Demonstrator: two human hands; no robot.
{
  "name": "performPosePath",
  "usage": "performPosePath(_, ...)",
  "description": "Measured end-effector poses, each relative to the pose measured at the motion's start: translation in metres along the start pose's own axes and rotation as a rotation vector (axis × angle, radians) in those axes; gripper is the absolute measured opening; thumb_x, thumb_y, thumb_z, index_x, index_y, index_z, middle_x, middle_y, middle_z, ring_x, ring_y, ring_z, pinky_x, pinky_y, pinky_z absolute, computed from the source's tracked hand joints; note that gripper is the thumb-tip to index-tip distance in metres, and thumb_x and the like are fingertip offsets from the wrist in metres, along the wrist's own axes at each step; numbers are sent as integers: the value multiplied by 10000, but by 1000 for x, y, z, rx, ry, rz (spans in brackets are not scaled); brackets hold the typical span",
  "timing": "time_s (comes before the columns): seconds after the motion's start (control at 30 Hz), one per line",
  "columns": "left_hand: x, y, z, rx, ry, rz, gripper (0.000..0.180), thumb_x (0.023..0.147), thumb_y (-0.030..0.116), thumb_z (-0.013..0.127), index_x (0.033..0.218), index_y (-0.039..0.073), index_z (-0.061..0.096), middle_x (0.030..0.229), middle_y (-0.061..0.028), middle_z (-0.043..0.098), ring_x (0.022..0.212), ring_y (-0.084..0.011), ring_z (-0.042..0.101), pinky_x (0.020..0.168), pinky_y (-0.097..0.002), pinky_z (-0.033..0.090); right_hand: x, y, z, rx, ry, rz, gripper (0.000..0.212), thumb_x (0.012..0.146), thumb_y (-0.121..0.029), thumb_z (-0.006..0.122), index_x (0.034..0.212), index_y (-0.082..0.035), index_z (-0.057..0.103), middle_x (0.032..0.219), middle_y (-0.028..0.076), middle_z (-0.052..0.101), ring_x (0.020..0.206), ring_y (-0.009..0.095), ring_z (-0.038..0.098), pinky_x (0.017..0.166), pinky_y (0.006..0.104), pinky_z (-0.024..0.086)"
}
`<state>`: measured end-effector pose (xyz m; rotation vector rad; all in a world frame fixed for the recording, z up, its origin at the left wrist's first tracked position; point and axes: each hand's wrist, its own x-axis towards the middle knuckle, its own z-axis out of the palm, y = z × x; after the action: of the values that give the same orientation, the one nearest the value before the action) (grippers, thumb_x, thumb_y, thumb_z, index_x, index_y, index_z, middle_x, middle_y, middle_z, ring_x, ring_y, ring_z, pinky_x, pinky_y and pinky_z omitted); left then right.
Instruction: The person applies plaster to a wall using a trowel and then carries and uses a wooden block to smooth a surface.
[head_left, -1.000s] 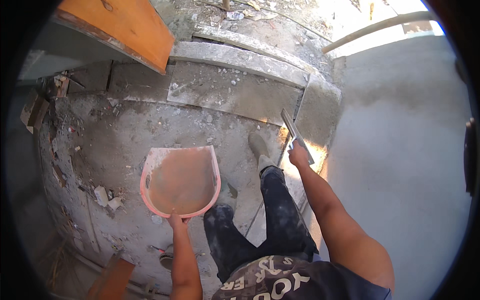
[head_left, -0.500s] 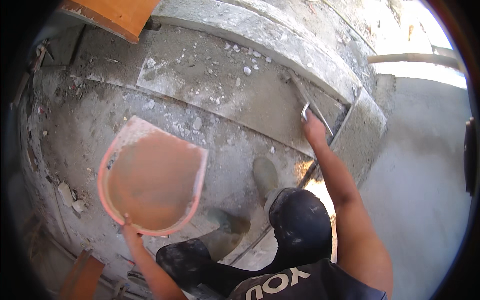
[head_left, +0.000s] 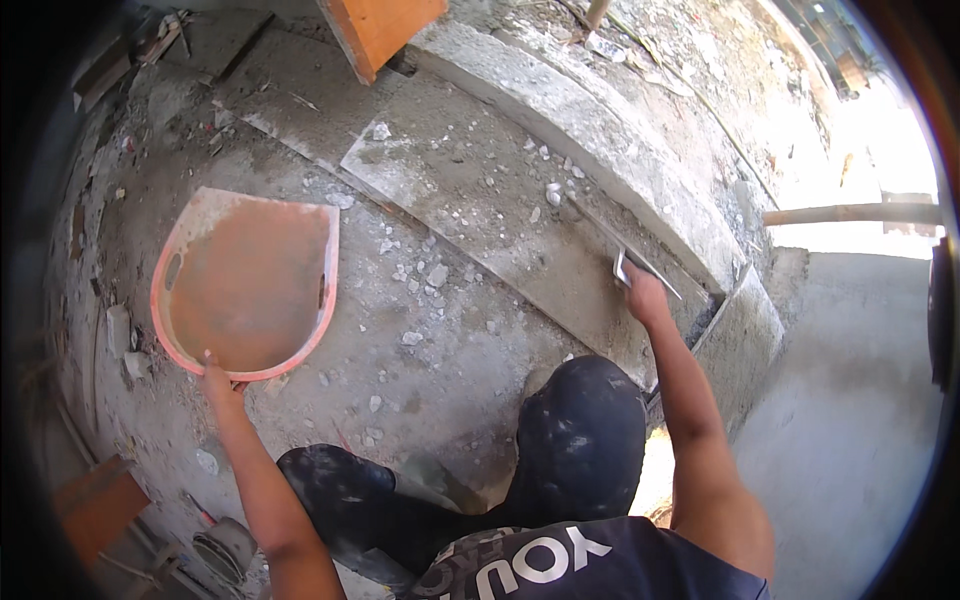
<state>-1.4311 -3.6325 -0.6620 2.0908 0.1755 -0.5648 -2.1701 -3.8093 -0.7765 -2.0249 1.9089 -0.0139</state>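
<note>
Out to the left, my left hand (head_left: 222, 380) grips the rounded near rim of a pink plastic scoop-shaped pan (head_left: 325, 300), its inside coated with a thin grey-brown film. The pan has a flat far edge and slots in its sides. My right hand (head_left: 648, 295) is closed round the metal handle of a long flat plastering trowel (head_left: 600, 224). The trowel's blade lies at a slant over a grey slab (head_left: 500, 225), beside the raised concrete kerb. Whether the blade touches the slab, I cannot tell.
White rubble (head_left: 437, 275) is scattered over the slab and floor. A concrete kerb (head_left: 580, 130) curves along the far side. An orange board (head_left: 385, 35) stands at the top; a bucket (head_left: 225, 552) sits at lower left. A smooth grey surface (head_left: 830, 400) spreads to the right.
The view has shifted, with the kerb and slab appearing lower and farther right. The pan has moved left and away from my legs. Both hands keep their holds.
</note>
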Motion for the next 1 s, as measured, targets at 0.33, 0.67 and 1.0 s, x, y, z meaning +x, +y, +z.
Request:
performPosePath(0.33,37,-39,-16,-122,-194,-139,566,984,449,520,1364,36,446,1241,-202,566,1054,-346,635,757,-512,589,85,-12,16,-128,-24,101,342,903,-293,636,1175,-89,596,1061,224,669,1000,441,624,827,525,496)
performPosePath(0.67,46,-36,-32,-154,-225,-123,570,979,466,525,1361,50,450,1224,-191,586,1032,-349,639,780,-511,581,123,-59,5,-34,53,-64,351,883,-256,659,1178,-74,603,1044,228,668,996,431,621,849,499,492)
performPosePath(1.0,31,-32,-46,-117,-183,-111,593,976,477,529,1370,41,440,1236,-187,579,1035,-357,632,796,-513,570,84,-105,15,125,61,-219,284,898,-245,637,1084,-51,549,929,261,665,892,461,629,756,545,485)
